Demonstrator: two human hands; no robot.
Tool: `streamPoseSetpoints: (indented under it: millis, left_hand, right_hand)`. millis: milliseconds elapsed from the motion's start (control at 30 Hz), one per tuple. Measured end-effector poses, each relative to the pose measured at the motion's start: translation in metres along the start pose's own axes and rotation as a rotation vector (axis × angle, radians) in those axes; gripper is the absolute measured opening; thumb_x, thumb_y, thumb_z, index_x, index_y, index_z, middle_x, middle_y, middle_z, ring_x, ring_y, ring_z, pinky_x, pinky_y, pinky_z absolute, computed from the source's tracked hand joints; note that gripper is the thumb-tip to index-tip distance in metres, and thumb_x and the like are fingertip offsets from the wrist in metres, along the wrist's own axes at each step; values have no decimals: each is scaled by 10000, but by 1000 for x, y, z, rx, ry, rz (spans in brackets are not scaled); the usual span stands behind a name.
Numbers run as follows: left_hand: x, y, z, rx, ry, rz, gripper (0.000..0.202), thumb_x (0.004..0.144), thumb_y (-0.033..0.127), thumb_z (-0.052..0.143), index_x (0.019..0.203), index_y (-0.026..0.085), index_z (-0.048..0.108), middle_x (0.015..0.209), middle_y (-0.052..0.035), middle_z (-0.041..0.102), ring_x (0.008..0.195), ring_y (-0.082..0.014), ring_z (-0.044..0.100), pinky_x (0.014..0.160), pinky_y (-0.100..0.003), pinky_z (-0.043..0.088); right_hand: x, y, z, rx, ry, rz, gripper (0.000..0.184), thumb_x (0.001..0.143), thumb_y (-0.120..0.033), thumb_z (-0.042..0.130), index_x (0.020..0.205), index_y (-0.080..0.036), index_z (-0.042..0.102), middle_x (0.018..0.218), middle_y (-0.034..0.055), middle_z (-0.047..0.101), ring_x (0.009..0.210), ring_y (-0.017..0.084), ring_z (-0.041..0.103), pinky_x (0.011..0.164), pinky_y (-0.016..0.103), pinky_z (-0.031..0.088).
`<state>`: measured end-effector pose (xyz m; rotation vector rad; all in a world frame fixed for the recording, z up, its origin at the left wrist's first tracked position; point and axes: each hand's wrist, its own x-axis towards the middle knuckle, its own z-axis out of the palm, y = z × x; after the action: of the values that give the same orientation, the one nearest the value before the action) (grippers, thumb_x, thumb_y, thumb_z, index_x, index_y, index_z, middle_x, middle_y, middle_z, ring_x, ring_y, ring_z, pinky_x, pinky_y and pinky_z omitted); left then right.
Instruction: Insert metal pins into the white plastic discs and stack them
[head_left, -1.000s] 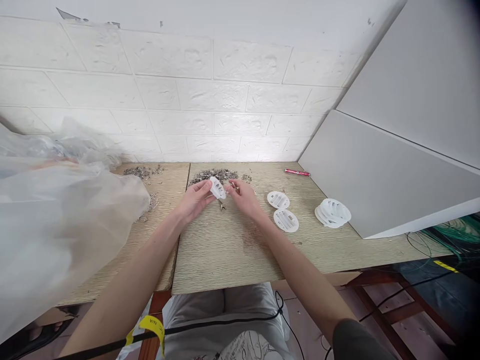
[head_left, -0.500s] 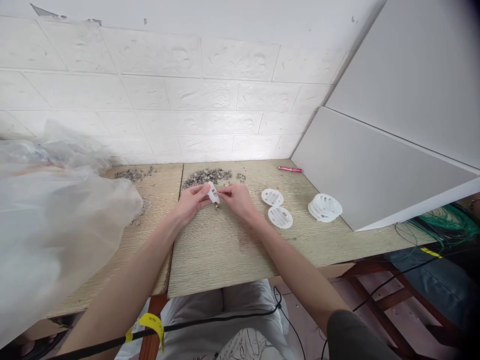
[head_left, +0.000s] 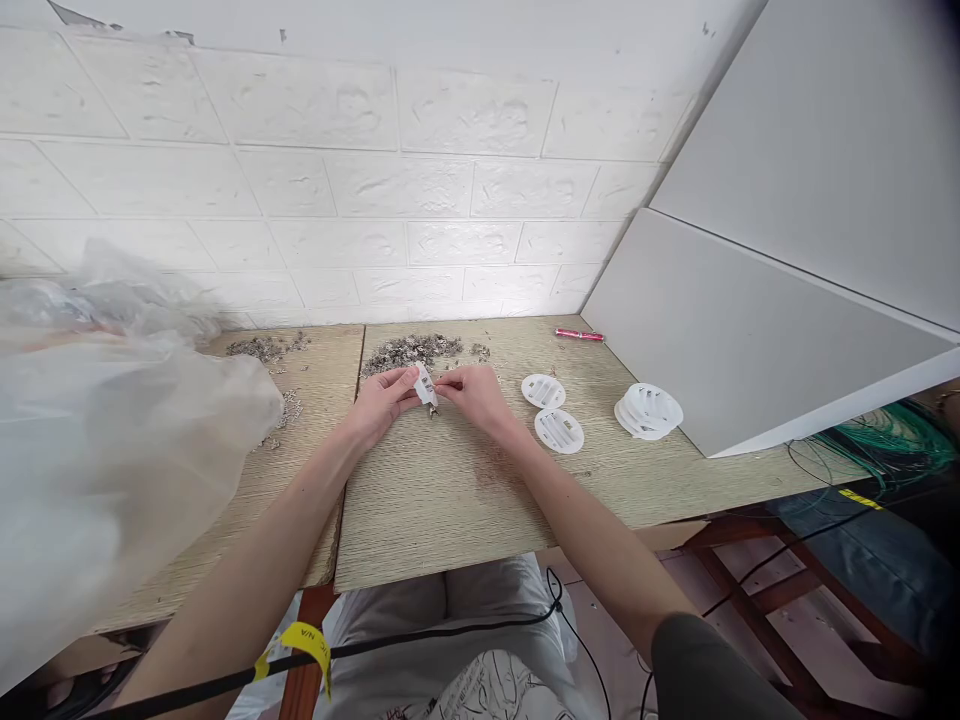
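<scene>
A white plastic disc [head_left: 425,384] with slots is tilted up on edge above the table, and my left hand [head_left: 381,405] is closed on it between thumb and fingers. My right hand [head_left: 474,393] is pinched against the disc's right face; whatever its fingertips hold is too small and hidden to name. Just below the disc a small metal clip [head_left: 433,411] shows. Behind my hands lies a heap of small metal clips [head_left: 411,350]. Two slotted white discs [head_left: 559,431] lie flat to the right of my right hand.
Farther right stands a short stack of white discs [head_left: 651,411] beside a grey panel [head_left: 757,330]. A red pen [head_left: 579,335] lies near the wall. On the left a large plastic bag [head_left: 112,450] covers part of the table, with more metal clips [head_left: 262,348] beside it. A black cable [head_left: 420,640] crosses my lap.
The whole view has shifted slightly. Both hands keep the same hold at the white disc, with no other clear movement.
</scene>
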<state>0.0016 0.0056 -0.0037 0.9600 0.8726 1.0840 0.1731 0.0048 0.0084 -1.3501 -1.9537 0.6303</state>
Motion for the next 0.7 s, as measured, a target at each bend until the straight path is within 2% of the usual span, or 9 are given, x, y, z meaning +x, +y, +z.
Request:
streamPoseSetpoints:
  millis: [200, 500, 700]
  left_hand:
    - [0, 1, 2, -4, 3, -6, 282, 759, 339, 749, 902, 100, 702, 941, -128, 716, 898, -205, 676, 918, -388, 530]
    - [0, -3, 3, 24, 29, 33, 409, 628, 351, 845, 915, 88, 718, 890, -123, 726, 871, -218, 681, 932, -418, 530]
    - [1, -4, 2, 39, 40, 21, 414, 604, 343, 861, 908, 98, 724, 875, -117, 731, 856, -207, 686, 935, -401, 529]
  right_hand:
    - [-1, -1, 0, -13, -6, 14, 155, 813, -138, 630, 752, -170, 769, 740, 27, 721, 666, 142, 594, 671, 253, 402]
    - [2, 5, 5, -75, -9, 15, 171, 793, -124, 610, 677, -152, 733, 644, 15, 655, 606, 125, 512, 620, 249, 330]
    - [5, 6, 2, -85, -37, -27, 181, 788, -116, 603, 656, -144, 725, 625, 8, 633, 593, 114, 484, 616, 244, 316]
